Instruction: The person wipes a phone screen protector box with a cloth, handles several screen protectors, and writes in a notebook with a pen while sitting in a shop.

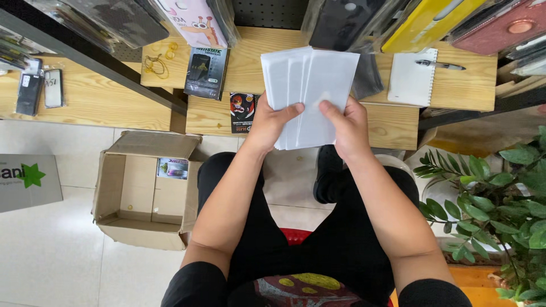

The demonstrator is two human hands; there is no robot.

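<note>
Nearest the camera, the seated person's black-clad lap and a bit of red plastic stool [293,235] fill the lower middle of the view. Both bare forearms run up from there to the hands. The left hand [272,126] grips the lower left edge of a fanned stack of flat white paper envelopes [307,94], thumb laid across the front and the other fingers hidden behind, clamped on the stack. The right hand [348,126] holds the lower right edge of the same stack, its thumb pressed on the front sheet and its fingers curled behind. The stack stands upright between the two hands, above the knees and in front of the low pale wooden table [392,122].

On the white tiled floor to the left sits an open brown cardboard box [142,199] with one small printed packet [173,168] lying inside. To the right a leafy green potted plant [500,199] stands beside the person's leg.

Farther off, on the table, lie a dark flat retail packet [206,73], a smaller black and red packet [242,111] partly hidden by the left wrist, a white spiral notebook [412,79] with a pen [441,65] across its top, and some yellow rings [170,51]. On a separate wooden surface at far left lie two phone cases [40,90].
</note>
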